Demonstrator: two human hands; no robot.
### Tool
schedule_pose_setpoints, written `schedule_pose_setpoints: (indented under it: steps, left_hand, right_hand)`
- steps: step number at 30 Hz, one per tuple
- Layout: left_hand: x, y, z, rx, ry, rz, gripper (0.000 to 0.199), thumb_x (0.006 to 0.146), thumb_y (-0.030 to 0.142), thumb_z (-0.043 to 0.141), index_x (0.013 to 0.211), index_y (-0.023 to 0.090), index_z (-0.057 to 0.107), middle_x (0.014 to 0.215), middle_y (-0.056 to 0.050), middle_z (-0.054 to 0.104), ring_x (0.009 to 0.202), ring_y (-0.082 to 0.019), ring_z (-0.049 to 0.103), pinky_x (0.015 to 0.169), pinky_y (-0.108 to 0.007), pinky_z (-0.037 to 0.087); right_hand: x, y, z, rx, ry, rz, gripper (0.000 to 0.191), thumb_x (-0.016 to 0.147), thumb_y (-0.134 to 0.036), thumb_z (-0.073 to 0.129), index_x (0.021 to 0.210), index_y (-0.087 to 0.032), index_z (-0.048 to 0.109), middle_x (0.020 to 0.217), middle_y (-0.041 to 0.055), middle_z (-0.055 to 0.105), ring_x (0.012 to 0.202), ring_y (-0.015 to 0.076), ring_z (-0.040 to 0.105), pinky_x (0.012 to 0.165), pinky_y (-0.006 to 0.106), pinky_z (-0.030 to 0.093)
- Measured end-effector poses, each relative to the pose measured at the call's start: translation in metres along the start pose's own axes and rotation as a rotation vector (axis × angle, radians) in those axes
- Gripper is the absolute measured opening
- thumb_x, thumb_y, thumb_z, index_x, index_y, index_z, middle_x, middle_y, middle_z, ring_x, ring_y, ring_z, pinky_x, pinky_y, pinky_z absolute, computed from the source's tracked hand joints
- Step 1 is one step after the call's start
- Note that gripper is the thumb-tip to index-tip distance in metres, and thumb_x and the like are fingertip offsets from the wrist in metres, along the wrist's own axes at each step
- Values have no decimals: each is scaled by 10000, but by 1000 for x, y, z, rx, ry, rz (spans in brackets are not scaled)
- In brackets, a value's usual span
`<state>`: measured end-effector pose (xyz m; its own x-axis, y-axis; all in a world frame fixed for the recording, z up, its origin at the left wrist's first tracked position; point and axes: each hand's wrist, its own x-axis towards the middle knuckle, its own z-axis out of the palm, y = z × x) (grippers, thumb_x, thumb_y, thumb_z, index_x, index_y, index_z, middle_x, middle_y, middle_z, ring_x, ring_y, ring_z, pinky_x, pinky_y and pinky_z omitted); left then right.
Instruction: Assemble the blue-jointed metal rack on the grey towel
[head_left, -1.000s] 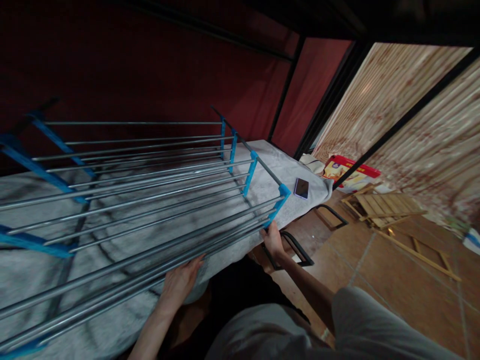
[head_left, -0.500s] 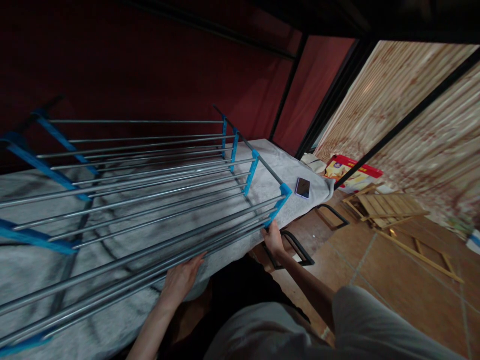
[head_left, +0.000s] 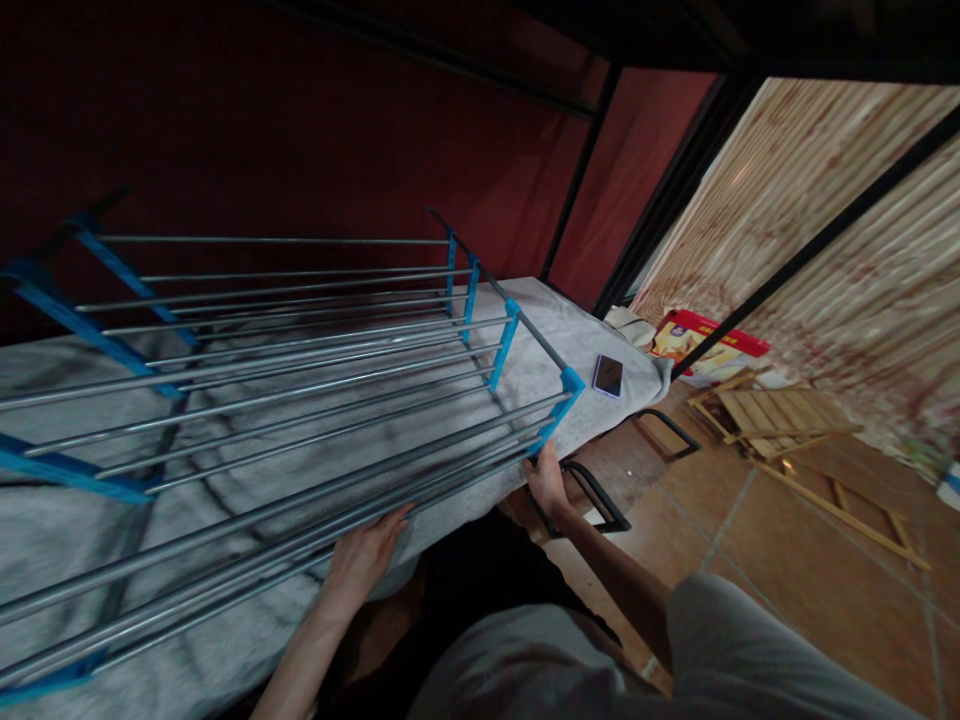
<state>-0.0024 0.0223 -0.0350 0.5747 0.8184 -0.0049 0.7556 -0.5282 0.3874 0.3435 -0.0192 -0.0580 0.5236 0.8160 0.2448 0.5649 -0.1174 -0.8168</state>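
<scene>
A rack of grey metal rods with blue plastic joints lies across a grey cloth-covered surface. Near the middle of the rack's front edge, my left hand is closed around the front rods, its fingertips partly hidden beneath them. My right hand grips the lower end of the blue joint at the rack's front right corner. Right of the rack, a dark-screened phone rests on the cloth.
Behind the rack stands a dark red wall. Black metal handles stick out beside my right hand. Folded wooden furniture and a red and yellow box are on the right, over the tiled floor.
</scene>
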Motion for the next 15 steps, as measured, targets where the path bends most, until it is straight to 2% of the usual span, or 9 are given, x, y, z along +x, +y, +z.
schedule_pose_setpoints:
  steps: [3, 5, 10, 15]
  left_hand:
    - [-1, 1, -2, 2, 37, 14, 423, 991, 324, 384, 1316, 253, 645, 1211, -64, 715, 1095, -265, 691, 926, -381, 563]
    - [-2, 1, -2, 2, 56, 14, 416, 987, 323, 394, 1307, 255, 651, 1209, -61, 717, 1100, -258, 689, 938, -373, 558]
    - [-2, -1, -1, -6, 46, -8, 410, 984, 330, 407, 1306, 263, 651, 1220, -61, 713, 1133, -262, 673, 963, -379, 543]
    - [0, 2, -5, -46, -56, -82, 421, 999, 352, 390, 1335, 266, 629, 1219, -78, 710, 1112, -294, 682, 934, -412, 543]
  right_hand:
    - [-1, 1, -1, 24, 5, 8, 258, 770, -213, 545, 1025, -222, 577, 1020, 69, 604, 1048, 252, 552, 1008, 454, 439]
    - [0, 2, -4, 99, -44, 9, 263, 770, -240, 574, 1031, -223, 591, 1037, 64, 629, 1037, 243, 573, 987, 437, 459]
    - [18, 3, -26, 384, -343, 34, 312, 746, -380, 686, 1008, -216, 638, 1002, 39, 699, 946, 224, 649, 911, 409, 514]
    - [53, -6, -49, 275, -670, 75, 386, 673, -505, 763, 878, -183, 706, 892, 34, 742, 867, 237, 676, 913, 444, 522]
